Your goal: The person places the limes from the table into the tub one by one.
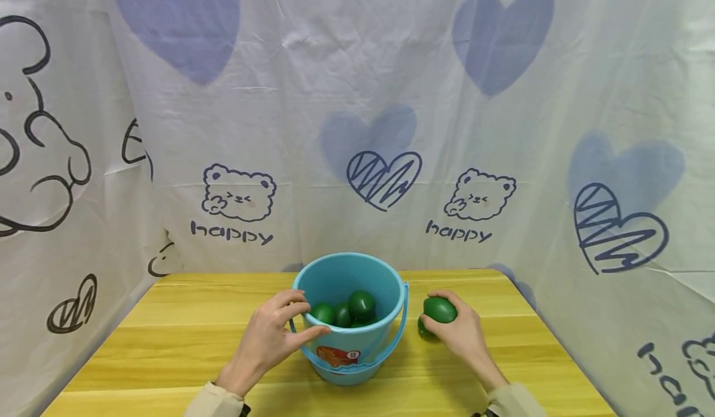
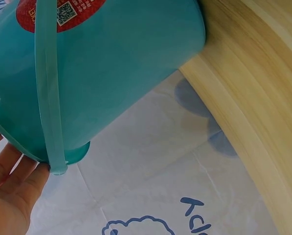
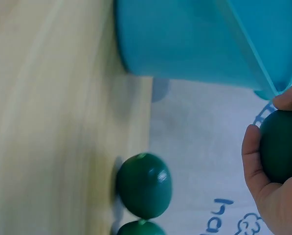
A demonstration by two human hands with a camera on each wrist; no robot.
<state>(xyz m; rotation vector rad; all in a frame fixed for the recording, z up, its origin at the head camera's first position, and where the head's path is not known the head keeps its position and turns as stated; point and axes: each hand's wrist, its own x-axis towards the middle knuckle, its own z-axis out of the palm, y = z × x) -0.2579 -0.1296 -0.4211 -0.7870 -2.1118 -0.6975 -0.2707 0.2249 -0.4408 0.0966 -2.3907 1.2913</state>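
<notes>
A light-blue bucket point(image 1: 357, 342) stands upright on the table, with several green limes point(image 1: 362, 305) inside it. The left hand point(image 1: 274, 330) holds the bucket's rim at its near left side, its fingers bent at the edge. In the left wrist view, those fingertips point(image 2: 35, 178) meet the rim beside the handle's end. To the right of the bucket, the right hand point(image 1: 455, 327) grips a green lime point(image 1: 439, 309) between thumb and fingers, raised above the table. Below it, two more limes point(image 3: 145, 186) rest on the table in the right wrist view; the second is cut off by the frame.
The bucket's handle point(image 1: 399, 333) hangs down across its front, over a red label point(image 1: 337, 356). Under everything lies a yellow wood-grain table point(image 1: 206, 318). White sheets point(image 1: 313, 51) printed with hearts and bears hang behind the table and along both sides.
</notes>
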